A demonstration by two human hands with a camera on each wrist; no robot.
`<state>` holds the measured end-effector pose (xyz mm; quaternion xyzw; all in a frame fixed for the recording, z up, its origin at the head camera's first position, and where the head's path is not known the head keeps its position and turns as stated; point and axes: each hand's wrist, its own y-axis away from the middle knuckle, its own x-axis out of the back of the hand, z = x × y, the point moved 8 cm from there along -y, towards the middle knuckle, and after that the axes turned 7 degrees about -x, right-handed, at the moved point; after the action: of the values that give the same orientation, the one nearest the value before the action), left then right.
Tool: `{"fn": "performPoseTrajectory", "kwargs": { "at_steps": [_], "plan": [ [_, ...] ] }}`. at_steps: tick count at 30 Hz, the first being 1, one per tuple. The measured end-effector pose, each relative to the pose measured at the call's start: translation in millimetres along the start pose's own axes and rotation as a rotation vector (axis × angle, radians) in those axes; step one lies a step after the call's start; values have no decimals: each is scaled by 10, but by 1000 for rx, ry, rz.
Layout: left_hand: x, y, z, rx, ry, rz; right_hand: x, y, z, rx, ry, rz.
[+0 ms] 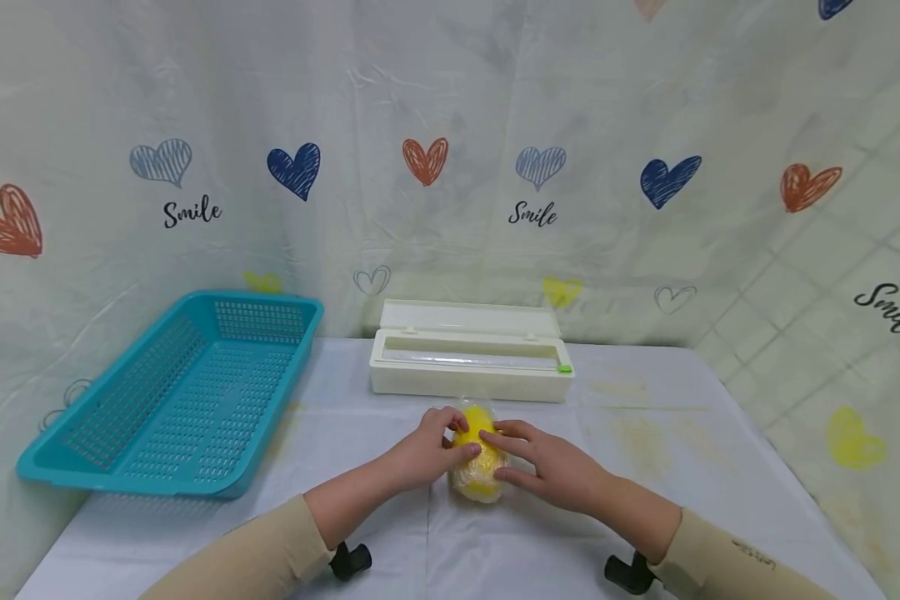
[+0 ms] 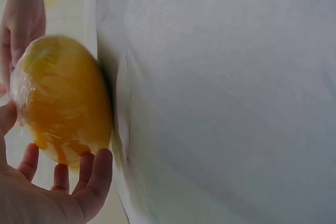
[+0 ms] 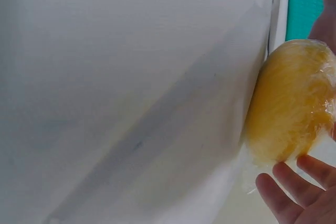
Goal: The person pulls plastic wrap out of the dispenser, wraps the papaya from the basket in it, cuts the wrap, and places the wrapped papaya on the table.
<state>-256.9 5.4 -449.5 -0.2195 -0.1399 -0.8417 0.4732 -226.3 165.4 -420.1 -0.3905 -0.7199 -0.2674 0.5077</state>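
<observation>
A yellow oval fruit (image 1: 477, 479) wrapped in clear cling film lies on the white cloth between both hands. Film wrinkles catch the light on its side in the right wrist view. On its left, my left hand (image 1: 424, 447) curls its fingers at the fruit's edge and lays the thumb across it. From the other side my right hand (image 1: 551, 467) touches the wrapped fruit with fairly straight, spread fingers. Behind the fruit stands a white cling film dispenser (image 1: 472, 383), its lid raised and a roll of film (image 1: 468, 359) inside.
A turquoise perforated basket (image 1: 270, 400) stands at the left of the table. The white tablecloth (image 1: 645, 500) has yellowish stains at the right. A curtain printed with hearts (image 1: 480, 75) hangs behind the table. Two black wrist mounts show below the sleeves.
</observation>
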Motion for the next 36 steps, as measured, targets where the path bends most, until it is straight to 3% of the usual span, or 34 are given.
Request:
{"fn": "performPoseTrajectory", "kwargs": {
  "at_steps": [6,11,16,19,23,27,31,36],
  "plan": [
    [-10,-52,2,26,18,-16,-16,7,1,-4,32,-39],
    [17,-78,-8,79,58,-32,-14,7,-36,22,52,-18],
    [-1,-56,-6,52,60,-34,-7,18,-40,11,17,22],
    [-8,6,1,33,16,-1,-4,10,-23,4,-9,38],
    [-28,118,57,22,-113,49,18,-21,6,13,-38,37],
    [-75,191,140,2,-217,48,69,-60,46,35,-90,22],
    [-113,224,154,8,-245,29,146,-117,108,46,-132,20],
    [-124,236,85,-1,-243,-3,212,-216,223,39,-50,32]
  ]
}}
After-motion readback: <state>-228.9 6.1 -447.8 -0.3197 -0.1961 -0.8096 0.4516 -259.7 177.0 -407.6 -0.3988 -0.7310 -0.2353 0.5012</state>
